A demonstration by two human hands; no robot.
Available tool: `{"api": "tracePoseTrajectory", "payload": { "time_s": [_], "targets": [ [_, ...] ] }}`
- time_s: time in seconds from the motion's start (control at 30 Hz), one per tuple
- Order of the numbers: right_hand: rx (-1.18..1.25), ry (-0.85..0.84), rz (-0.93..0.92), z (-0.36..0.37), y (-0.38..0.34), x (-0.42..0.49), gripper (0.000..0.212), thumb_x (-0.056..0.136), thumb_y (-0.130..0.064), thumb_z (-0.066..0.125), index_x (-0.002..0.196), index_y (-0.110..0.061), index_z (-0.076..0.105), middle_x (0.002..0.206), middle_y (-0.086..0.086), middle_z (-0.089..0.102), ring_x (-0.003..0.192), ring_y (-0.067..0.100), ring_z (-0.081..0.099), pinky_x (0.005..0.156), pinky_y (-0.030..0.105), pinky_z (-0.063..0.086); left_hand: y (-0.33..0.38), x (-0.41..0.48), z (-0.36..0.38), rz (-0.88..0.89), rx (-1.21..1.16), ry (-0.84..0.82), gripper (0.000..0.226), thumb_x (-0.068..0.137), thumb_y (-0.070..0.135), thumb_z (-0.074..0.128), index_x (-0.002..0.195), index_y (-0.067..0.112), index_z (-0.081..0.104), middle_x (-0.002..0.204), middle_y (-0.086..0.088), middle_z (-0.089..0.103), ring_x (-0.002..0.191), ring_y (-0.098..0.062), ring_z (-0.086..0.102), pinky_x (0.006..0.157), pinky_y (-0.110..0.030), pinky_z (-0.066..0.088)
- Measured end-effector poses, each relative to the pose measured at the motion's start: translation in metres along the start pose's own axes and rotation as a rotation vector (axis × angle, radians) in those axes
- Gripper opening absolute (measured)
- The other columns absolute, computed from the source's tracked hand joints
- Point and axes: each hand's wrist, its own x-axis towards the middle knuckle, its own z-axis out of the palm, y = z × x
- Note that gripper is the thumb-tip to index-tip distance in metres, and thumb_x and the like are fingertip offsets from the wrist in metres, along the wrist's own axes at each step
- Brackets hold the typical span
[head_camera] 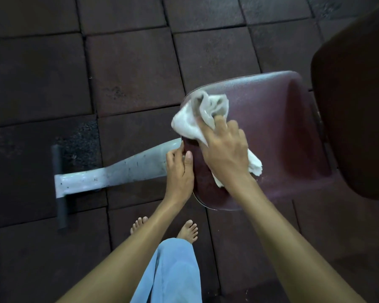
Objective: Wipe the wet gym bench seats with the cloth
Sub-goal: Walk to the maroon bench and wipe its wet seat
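Note:
A maroon padded bench seat (276,132) fills the middle right of the view, its surface glistening. My right hand (225,152) presses a crumpled white cloth (197,114) onto the seat's front left part, fingers spread over it. Cloth bulges out ahead of the fingers, and a tail shows behind the palm. My left hand (179,171) grips the seat's front left edge, thumb on top of the padding and fingers curled underneath.
A dark backrest pad (357,119) rises at the right edge. A white metal base leg (118,169) runs left from under the seat to a black-capped crossbar (59,184). Dark rubber floor tiles lie all around. Bare feet and light blue trousers are below.

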Motion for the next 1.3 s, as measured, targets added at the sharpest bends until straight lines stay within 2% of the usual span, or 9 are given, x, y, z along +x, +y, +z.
{"api": "tracePoseTrajectory", "payload": {
  "time_s": [0.1, 0.23, 0.47, 0.63, 0.73, 0.93, 1.1, 1.2, 1.3],
  "targets": [
    [0.051, -0.019, 0.048, -0.008, 0.039, -0.013, 0.045, 0.086, -0.036, 0.06, 0.13, -0.028, 0.058, 0.109, 0.012, 0.062, 0.072, 0.034, 0.051, 0.058, 0.04, 0.043, -0.002, -0.002, -0.002, 0.013, -0.02, -0.032, 0.053, 0.096, 0.039, 0.027, 0.14, 0.015, 0.04, 0.11, -0.005, 0.04, 0.104, -0.001, 0.041, 0.1, -0.015, 0.029],
    [-0.013, -0.023, 0.441, -0.001, 0.026, 0.028, 0.045, 0.087, -0.035, 0.056, 0.131, -0.026, 0.057, 0.111, 0.013, 0.059, 0.082, 0.036, 0.053, 0.064, 0.041, 0.044, -0.003, -0.002, -0.005, 0.012, -0.023, -0.038, 0.052, 0.095, 0.035, 0.028, 0.141, 0.012, 0.041, 0.111, -0.003, 0.039, 0.105, -0.004, 0.041, 0.099, -0.005, 0.025],
    [-0.013, 0.069, -0.064, -0.006, 0.0, -0.029, 0.046, 0.085, -0.024, 0.06, 0.131, -0.03, 0.057, 0.113, 0.006, 0.063, 0.073, 0.029, 0.05, 0.06, 0.037, 0.036, 0.0, -0.014, -0.007, -0.032, -0.133, -0.042, 0.035, 0.098, 0.029, 0.032, 0.124, 0.014, 0.051, 0.117, -0.002, 0.042, 0.113, -0.01, 0.045, 0.108, -0.033, 0.035],
    [-0.003, -0.011, 0.157, -0.014, 0.042, -0.026, 0.045, 0.084, -0.031, 0.06, 0.129, -0.029, 0.059, 0.107, 0.015, 0.06, 0.074, 0.035, 0.05, 0.059, 0.042, 0.045, -0.006, -0.021, -0.013, 0.047, -0.078, -0.054, 0.046, 0.095, 0.023, 0.036, 0.138, 0.008, 0.044, 0.126, -0.002, 0.048, 0.116, 0.017, 0.038, 0.106, -0.009, 0.027],
    [-0.071, 0.046, 0.242, -0.001, 0.009, 0.021, 0.043, 0.08, -0.028, 0.066, 0.124, -0.029, 0.062, 0.103, 0.014, 0.061, 0.077, 0.035, 0.055, 0.061, 0.038, 0.043, -0.008, -0.021, -0.015, 0.066, -0.086, -0.05, 0.044, 0.094, 0.019, 0.04, 0.137, 0.009, 0.045, 0.125, 0.005, 0.049, 0.12, 0.002, 0.043, 0.108, -0.016, 0.031],
    [-0.068, 0.018, -0.022, -0.016, -0.001, -0.067, 0.044, 0.086, -0.027, 0.06, 0.129, -0.035, 0.057, 0.114, 0.009, 0.062, 0.074, 0.029, 0.049, 0.061, 0.039, 0.038, -0.012, -0.031, -0.013, 0.044, -0.12, -0.081, 0.035, 0.097, 0.01, 0.043, 0.132, 0.01, 0.048, 0.132, 0.005, 0.052, 0.124, 0.005, 0.045, 0.105, -0.017, 0.034],
    [-0.026, -0.031, 0.257, -0.021, 0.049, -0.055, 0.038, 0.088, -0.033, 0.057, 0.126, -0.03, 0.06, 0.109, 0.017, 0.058, 0.076, 0.036, 0.05, 0.061, 0.042, 0.044, -0.013, -0.034, -0.011, -0.024, -0.148, -0.087, 0.045, 0.097, 0.007, 0.045, 0.141, 0.014, 0.039, 0.147, -0.001, 0.043, 0.135, -0.003, 0.035, 0.115, -0.023, 0.026],
    [-0.065, 0.003, 0.401, -0.014, 0.012, -0.025, 0.04, 0.086, -0.035, 0.056, 0.125, -0.028, 0.06, 0.106, 0.017, 0.058, 0.082, 0.036, 0.053, 0.064, 0.041, 0.042, -0.016, -0.033, -0.011, -0.077, -0.22, -0.088, 0.046, 0.095, 0.019, 0.048, 0.14, 0.022, 0.041, 0.14, -0.001, 0.053, 0.124, -0.007, 0.052, 0.11, -0.034, 0.038],
    [-0.08, 0.018, 0.218, -0.014, -0.022, -0.05, 0.044, 0.088, -0.032, 0.057, 0.132, -0.031, 0.055, 0.109, 0.014, 0.06, 0.076, 0.03, 0.05, 0.061, 0.038, 0.038, -0.019, -0.037, -0.014, -0.112, -0.273, -0.107, 0.049, 0.09, 0.029, 0.05, 0.138, 0.025, 0.044, 0.096, 0.013, 0.071, 0.082, -0.002, 0.06, 0.088, -0.029, 0.049]
  ]
}}
